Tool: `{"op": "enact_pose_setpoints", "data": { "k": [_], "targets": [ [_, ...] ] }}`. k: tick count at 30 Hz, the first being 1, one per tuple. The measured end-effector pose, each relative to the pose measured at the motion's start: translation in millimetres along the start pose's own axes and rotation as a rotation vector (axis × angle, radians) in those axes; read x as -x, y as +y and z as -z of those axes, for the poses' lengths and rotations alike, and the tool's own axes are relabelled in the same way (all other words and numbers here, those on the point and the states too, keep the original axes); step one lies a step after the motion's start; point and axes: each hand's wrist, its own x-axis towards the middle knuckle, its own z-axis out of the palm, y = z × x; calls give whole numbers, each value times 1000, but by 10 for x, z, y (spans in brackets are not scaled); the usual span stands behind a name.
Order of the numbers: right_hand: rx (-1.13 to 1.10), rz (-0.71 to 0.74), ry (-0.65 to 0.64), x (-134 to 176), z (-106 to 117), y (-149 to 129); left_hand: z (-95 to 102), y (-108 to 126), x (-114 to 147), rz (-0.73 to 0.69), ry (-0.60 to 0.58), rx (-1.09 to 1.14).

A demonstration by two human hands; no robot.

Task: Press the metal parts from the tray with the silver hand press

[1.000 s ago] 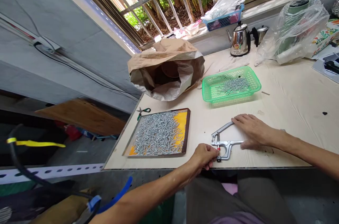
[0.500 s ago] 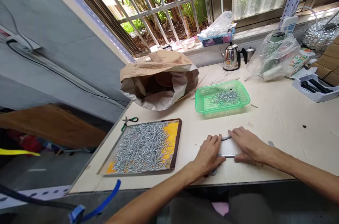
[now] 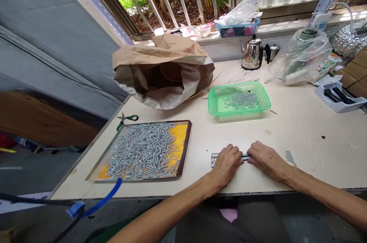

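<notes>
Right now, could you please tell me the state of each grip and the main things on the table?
Metal tool: mostly hidden
Left grip: curled over metal tool
Right grip: curled onto metal tool
Tray: largely covered with metal pieces
Green basket: partly filled with metal pieces
Scissors: blades open
Paper bag: mouth open
Kettle: upright, lid on

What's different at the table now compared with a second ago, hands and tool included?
The left hand has moved off the metal tool's red-marked end and now wraps over it, nearer the right hand, which stays at the handles. Those handles, spread apart before, now show as a narrow bar. The tray, green basket and scissors look unmoved.
</notes>
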Motion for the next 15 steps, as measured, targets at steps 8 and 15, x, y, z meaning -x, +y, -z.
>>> {"op": "enact_pose_setpoints", "data": {
  "k": [8,15],
  "targets": [
    [-69,50,-126,-202,177,414,-418,362,300,-12,248,-30],
    [102,-70,33,-476,178,409,-416,533,332,-18,263,63]
  ]
}}
